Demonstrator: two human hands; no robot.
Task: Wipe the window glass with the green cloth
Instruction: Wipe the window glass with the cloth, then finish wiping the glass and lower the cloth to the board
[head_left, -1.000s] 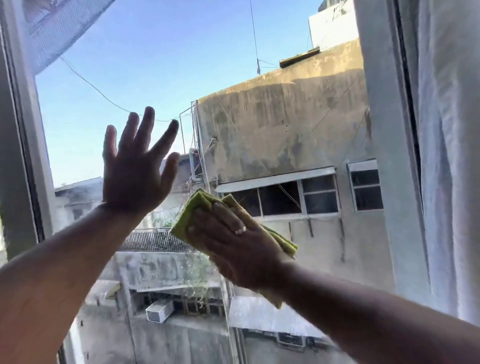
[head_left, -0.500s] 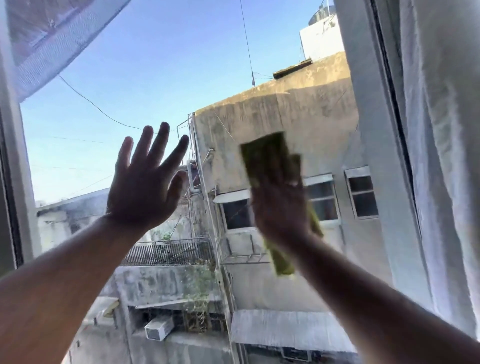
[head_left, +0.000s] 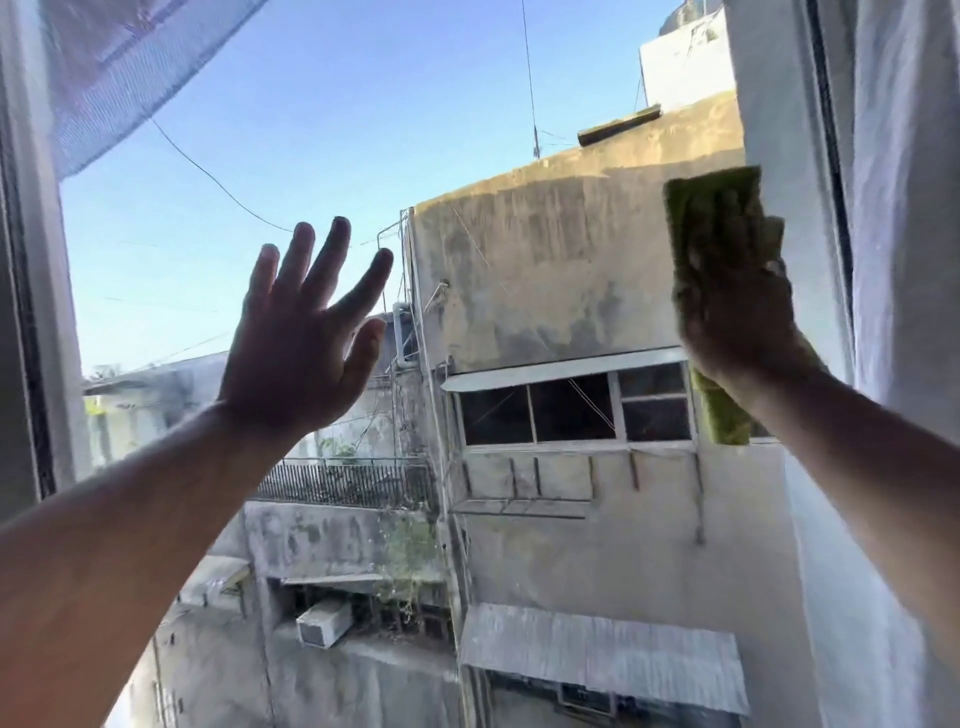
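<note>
The window glass (head_left: 363, 104) fills the view, with sky and grey buildings behind it. My right hand (head_left: 737, 312) presses a folded green cloth (head_left: 709, 195) flat against the glass near its right edge; the cloth shows above my fingertips and hangs below my wrist. My left hand (head_left: 306, 338) is held up flat against the glass left of centre, fingers spread, holding nothing.
The right window frame (head_left: 826, 156) stands just beside the cloth, with a white curtain (head_left: 914, 208) over it. The left window frame (head_left: 31, 312) runs down the left edge. A mesh curtain (head_left: 119, 62) hangs across the top left corner.
My right hand has swept the cloth from the lower middle of the glass up and to the right, reaching the right frame. My left hand has stayed flat on the glass.
</note>
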